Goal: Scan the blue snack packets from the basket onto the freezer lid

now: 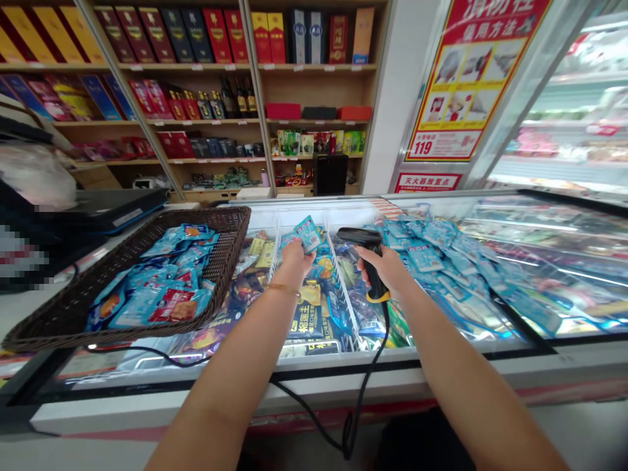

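Over the glass-topped chest freezer, my left hand is closed on a small light-blue snack packet, its printed side facing up. To the right of it, my right hand is wrapped round the handle of a black barcode scanner with a yellow ring at its base. The scanner's head points left, toward the packet, with a gap between them. A brown wicker basket at the left holds several blue packets, one with a red panel. Many similar blue packets lie heaped on the glass at the right.
A black scanner cable loops down in front of the freezer. Bagged frozen goods show through the glass. Behind stand shelves of boxes and bottles. Dark counter equipment sits left, beyond the basket; a poster hangs at right.
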Demonstrator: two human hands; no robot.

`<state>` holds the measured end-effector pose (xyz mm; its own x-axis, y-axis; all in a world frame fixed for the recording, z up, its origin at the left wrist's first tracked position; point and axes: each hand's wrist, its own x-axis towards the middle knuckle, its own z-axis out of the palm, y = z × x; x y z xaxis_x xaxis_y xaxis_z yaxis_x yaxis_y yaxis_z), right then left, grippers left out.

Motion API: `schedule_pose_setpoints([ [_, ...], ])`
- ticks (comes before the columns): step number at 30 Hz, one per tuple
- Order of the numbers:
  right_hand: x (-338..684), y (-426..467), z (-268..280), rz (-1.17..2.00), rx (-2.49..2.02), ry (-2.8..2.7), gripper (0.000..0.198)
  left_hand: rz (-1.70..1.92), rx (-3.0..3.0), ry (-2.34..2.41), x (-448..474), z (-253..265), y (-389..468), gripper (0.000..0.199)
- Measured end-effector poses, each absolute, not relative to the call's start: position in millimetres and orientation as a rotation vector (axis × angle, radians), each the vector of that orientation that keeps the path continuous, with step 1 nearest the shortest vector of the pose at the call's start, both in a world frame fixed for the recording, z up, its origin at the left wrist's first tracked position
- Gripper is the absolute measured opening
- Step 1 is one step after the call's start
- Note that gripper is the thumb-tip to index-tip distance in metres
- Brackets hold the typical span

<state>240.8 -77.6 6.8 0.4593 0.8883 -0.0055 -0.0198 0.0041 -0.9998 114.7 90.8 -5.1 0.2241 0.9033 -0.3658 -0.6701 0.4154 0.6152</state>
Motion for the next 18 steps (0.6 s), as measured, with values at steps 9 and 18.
schedule_pose_setpoints([
  [9,237,-79,-4,0.809,-1.373,-1.062,0.039,1.281,0.552,0.867,105,-35,101,0.016],
  [18,234,-77,-14,0.746,-1.497,-1.174,0.036,1.382,0.82,0.655,110,-55,113,0.026],
])
